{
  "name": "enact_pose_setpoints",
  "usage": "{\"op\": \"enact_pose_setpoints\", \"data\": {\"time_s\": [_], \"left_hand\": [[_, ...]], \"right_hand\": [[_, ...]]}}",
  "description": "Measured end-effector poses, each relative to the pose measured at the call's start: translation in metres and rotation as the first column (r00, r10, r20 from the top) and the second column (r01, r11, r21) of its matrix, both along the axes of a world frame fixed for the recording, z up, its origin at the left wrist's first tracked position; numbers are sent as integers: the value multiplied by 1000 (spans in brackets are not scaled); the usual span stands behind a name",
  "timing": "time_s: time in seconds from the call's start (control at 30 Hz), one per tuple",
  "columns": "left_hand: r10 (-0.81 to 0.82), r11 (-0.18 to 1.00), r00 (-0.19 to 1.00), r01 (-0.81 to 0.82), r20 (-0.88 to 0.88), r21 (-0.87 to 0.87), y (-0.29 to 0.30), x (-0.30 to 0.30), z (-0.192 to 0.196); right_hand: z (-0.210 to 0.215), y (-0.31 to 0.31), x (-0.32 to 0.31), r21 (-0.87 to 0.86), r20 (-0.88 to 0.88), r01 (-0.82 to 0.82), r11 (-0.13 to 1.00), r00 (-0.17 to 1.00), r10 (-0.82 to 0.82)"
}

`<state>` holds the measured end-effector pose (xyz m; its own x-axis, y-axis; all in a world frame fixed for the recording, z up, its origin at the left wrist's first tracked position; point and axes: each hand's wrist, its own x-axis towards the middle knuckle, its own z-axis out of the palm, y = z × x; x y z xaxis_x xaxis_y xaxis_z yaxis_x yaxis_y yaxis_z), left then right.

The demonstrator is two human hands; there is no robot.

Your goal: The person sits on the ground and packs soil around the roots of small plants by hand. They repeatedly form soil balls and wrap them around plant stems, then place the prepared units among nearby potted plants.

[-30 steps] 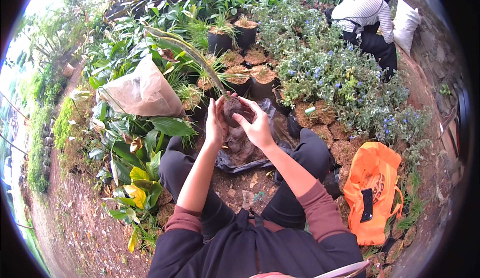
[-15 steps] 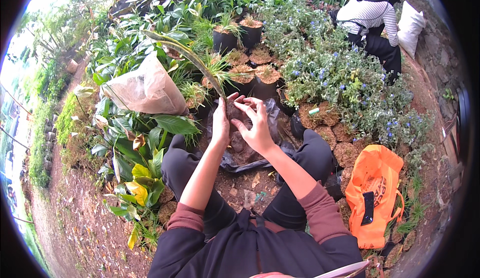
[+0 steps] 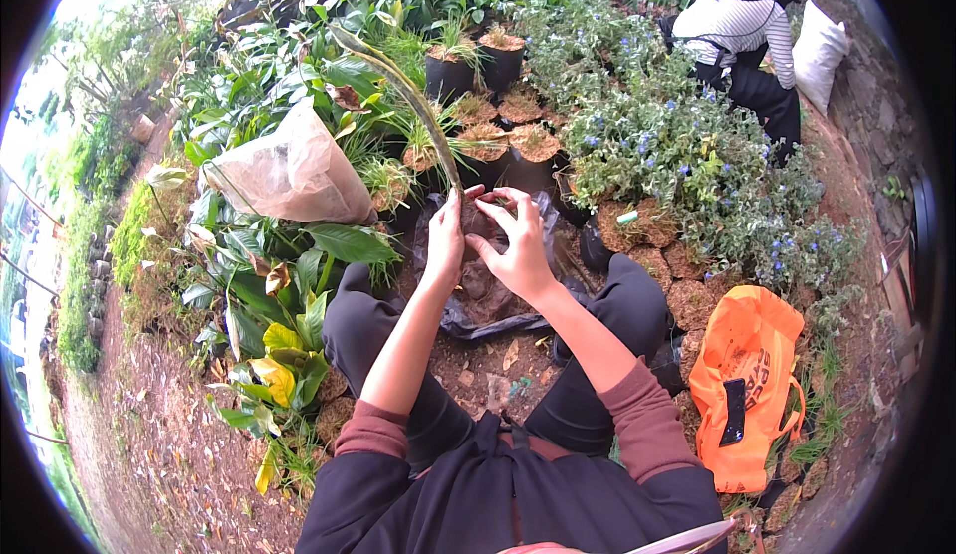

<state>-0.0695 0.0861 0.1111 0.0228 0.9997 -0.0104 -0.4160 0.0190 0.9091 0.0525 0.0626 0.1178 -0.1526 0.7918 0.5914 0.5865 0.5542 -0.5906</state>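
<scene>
A long, curved snake plant leaf (image 3: 422, 111) with yellowish edges rises from between my hands, tilted to the left. Its base sits in a dark clump of soil. My left hand (image 3: 444, 243) presses along the left side of this clump with its fingers together. From the right, my right hand (image 3: 520, 253) curves its fingers and thumb around the same clump, which the hands partly hide. Below them, brown soil (image 3: 483, 300) lies on a spread black plastic sheet or bag (image 3: 478, 331) between my bent legs.
On the left stands a plant wrapped in pale, translucent material (image 3: 294, 171), among broad leaves. Black pots (image 3: 533, 161) with dry, fibrous tops are ahead. An orange bag (image 3: 745, 385) with a dark phone-like object (image 3: 734, 413) lies right. Beyond blue-flowered plants (image 3: 687, 146), another person (image 3: 737, 31) bends near a white sack (image 3: 819, 56).
The snake plant leaf has swung to the right and stands more upright. Both hands have shifted slightly to the right with it, still around the soil clump.
</scene>
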Motion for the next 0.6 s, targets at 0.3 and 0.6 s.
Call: {"op": "enact_pose_setpoints", "data": {"time_s": [0.3, 0.6], "left_hand": [[49, 999, 997, -49, -63, -3, 2, -2, -7], [171, 981, 978, -157, -121, 114, 5, -7, -12]], "right_hand": [[-2, 0, -1, 41, 82, -5, 999, 997, 2], [4, -3, -6, -15, -242, -195, 981, 952, 185]]}}
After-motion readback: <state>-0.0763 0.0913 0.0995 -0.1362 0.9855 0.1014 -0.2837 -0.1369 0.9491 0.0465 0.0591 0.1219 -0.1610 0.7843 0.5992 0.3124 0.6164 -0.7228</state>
